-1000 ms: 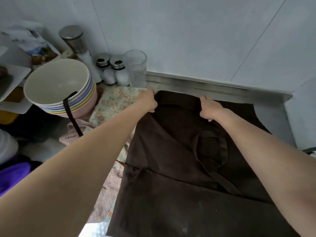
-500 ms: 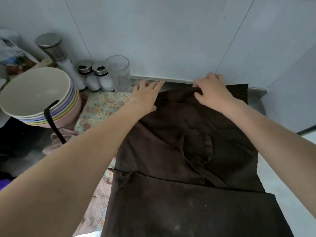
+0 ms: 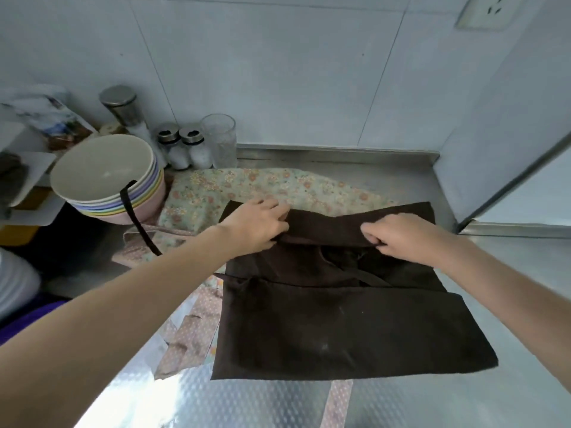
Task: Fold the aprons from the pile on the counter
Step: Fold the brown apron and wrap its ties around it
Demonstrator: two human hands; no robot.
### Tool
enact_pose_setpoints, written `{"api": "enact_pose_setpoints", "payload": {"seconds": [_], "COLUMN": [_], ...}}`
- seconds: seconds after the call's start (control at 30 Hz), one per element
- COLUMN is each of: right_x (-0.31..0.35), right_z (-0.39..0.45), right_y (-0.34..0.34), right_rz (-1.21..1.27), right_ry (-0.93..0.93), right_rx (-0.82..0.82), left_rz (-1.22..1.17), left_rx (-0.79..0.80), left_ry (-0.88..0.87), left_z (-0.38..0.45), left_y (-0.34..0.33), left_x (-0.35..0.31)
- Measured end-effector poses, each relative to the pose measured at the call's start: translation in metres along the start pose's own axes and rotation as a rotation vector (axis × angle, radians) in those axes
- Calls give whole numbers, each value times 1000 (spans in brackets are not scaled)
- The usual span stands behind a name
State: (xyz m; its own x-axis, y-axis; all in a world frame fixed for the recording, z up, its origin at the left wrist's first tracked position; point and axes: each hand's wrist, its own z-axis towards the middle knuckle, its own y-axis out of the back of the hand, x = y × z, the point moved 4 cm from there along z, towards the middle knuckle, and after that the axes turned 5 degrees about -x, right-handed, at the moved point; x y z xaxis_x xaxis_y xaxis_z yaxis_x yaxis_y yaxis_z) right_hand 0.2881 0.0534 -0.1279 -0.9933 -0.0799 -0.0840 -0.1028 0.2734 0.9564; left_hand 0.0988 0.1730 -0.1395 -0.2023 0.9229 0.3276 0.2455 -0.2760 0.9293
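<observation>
Left hand (image 3: pixel 258 223) and right hand (image 3: pixel 398 236) each pinch the brown apron's (image 3: pixel 340 322) top edge, now folded toward the person from the wall; apron on counter (image 3: pixel 509 273), floral apron (image 3: pixel 234 186) exposed.

Dim bluish light, soft wide-angle edges

Kitchen, plain working sort. Steel bench (image 3: pixel 386 177) with raised back lip runs along pale panelled wall (image 3: pixel 278 72). Stack of pastel bowls (image 3: pixel 105 177) at left. Behind it tall steel-capped grinder (image 3: pixel 123 109), two small shakers (image 3: pixel 182 146), empty drinking glass (image 3: pixel 219 140). Wall socket (image 3: pixel 486 10) high at right. Floral apron (image 3: pixel 262 186) and dark apron (image 3: pixel 340 329) spread on bench.
</observation>
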Motion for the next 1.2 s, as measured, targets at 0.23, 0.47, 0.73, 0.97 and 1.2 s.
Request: {"api": "enact_pose_setpoints", "payload": {"seconds": [0.23,0.47,0.73,0.97,1.2], "right_x": [18,2,2,20,18], "right_z": [-23,-11,-6,3,-7], "right_y": [-29,-12,-19,-26,-15], "right_rz": [198,99,-37,41,-32], "right_ry": [-206,-372,-439,-283,-204], "right_rx": [-124,-154,-24,87,31], "left_rz": [-619,-726,-508,-430,-310], "left_rx": [-367,-280,-35,416,232], "left_ry": [560,914,1061,526,371], "left_z": [-46,-62,-127,-102,-39], "left_y": [-9,-16,-29,-43,-44], "left_x": [1,44,120,70,-16]}}
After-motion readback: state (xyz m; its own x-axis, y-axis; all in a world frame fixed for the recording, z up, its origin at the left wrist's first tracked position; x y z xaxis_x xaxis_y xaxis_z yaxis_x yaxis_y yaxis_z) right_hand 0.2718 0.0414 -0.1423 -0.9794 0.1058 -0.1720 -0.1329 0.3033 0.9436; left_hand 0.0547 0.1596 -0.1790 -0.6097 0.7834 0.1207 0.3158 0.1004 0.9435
